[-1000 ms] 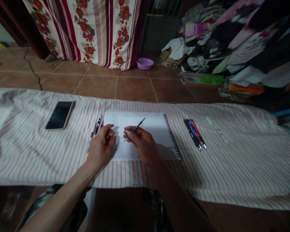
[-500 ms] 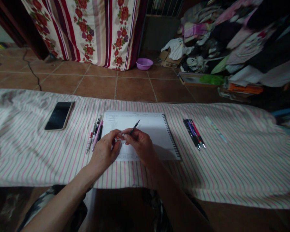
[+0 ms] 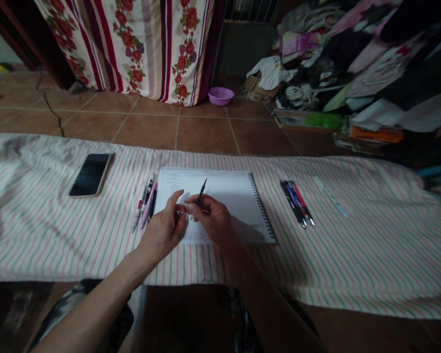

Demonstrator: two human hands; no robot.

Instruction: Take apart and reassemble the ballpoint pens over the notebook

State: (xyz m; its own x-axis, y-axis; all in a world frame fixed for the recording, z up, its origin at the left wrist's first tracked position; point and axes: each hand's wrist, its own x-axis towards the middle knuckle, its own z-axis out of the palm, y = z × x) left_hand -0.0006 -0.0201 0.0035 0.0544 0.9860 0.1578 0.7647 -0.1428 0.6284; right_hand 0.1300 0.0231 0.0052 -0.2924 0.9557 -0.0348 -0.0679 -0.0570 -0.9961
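Over the spiral notebook (image 3: 228,181) my two hands are close together. My right hand (image 3: 215,220) pinches a slim black pen part (image 3: 202,191), its narrow tip pointing up and away from me. My left hand (image 3: 163,223) has its index finger raised, while the other fingers curl round something small with pale and orange bits (image 3: 182,212); its kind cannot be made out. Just left of the notebook lie several pens (image 3: 146,203), partly behind my left hand. To the right, another group of pens (image 3: 297,202) lies slanted on the striped cloth.
A phone (image 3: 90,175) lies at the left on the striped cloth (image 3: 371,235). A pale patterned stick-like item (image 3: 330,196) lies at the right. Beyond the cloth's far edge, a purple basin (image 3: 220,96) stands on the tiled floor near a floral curtain (image 3: 150,49) and heaped clothes (image 3: 316,44).
My left index finger has lifted away from my right fingers. The black pen part has tilted more upright and shifted slightly left. The view has moved a little.
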